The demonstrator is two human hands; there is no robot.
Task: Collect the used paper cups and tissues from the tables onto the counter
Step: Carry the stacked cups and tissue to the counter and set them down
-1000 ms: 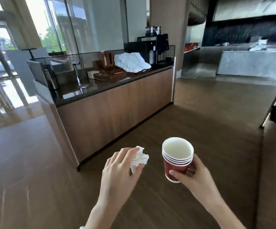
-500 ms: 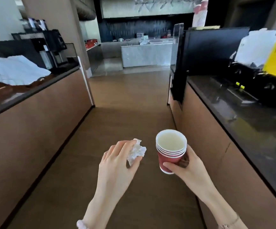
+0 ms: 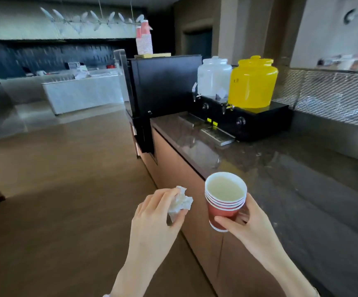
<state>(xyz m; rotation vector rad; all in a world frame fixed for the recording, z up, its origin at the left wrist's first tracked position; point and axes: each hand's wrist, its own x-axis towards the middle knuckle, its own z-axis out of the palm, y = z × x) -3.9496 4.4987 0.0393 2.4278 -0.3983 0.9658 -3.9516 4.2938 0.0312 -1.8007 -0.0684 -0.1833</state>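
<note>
My left hand (image 3: 152,224) pinches a crumpled tissue (image 3: 181,203) between thumb and fingertips; my right hand (image 3: 248,228) grips a stack of nested red paper cups (image 3: 224,201) upright, just over the tabletop (image 3: 281,174) edge at my right.

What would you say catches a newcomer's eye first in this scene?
The bright yellow drink dispenser on the dark counter at right stands out most, beside a white dispenser. In front, the right hand holds a stack of red paper cups, and the left hand pinches a crumpled tissue.
</note>
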